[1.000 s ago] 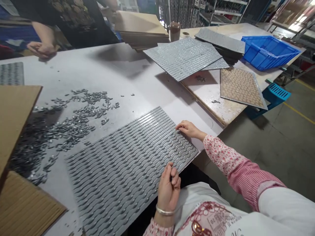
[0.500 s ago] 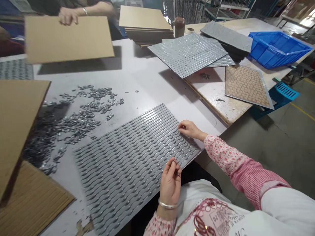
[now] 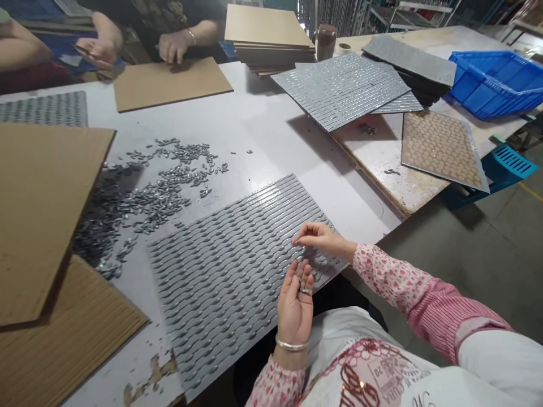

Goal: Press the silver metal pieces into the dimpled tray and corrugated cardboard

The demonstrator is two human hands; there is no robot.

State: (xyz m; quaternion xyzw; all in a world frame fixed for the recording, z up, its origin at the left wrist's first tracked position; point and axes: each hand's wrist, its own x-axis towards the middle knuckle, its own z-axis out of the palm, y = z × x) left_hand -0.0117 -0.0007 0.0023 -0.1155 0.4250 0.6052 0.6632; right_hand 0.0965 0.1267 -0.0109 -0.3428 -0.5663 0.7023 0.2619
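Note:
A grey ridged panel [image 3: 229, 282] with wavy raised rows lies across the table's near edge; toward its upper right the rows are straight. My left hand [image 3: 297, 302], palm up with a bracelet at the wrist, is over the panel's near edge, fingers curled round small grey pieces. Just above it my right hand [image 3: 318, 237] is pinched over the panel's right part, with a small piece at the fingertips. Many small grey leaf-shaped pieces [image 3: 148, 198] are heaped left of the panel.
Brown boards [image 3: 46, 215] cover the left side. Across the white table [image 3: 263, 130], a person's hands [image 3: 173, 46] are at another brown board [image 3: 169, 85]. Shiny grey panels [image 3: 343, 90], a patterned panel [image 3: 441, 147] and a blue crate [image 3: 496, 82] stand at the right.
My right hand has moved left, close to my left hand, whose fingers have loosened a little. The board across the table has been lowered onto it. The view has shifted slightly.

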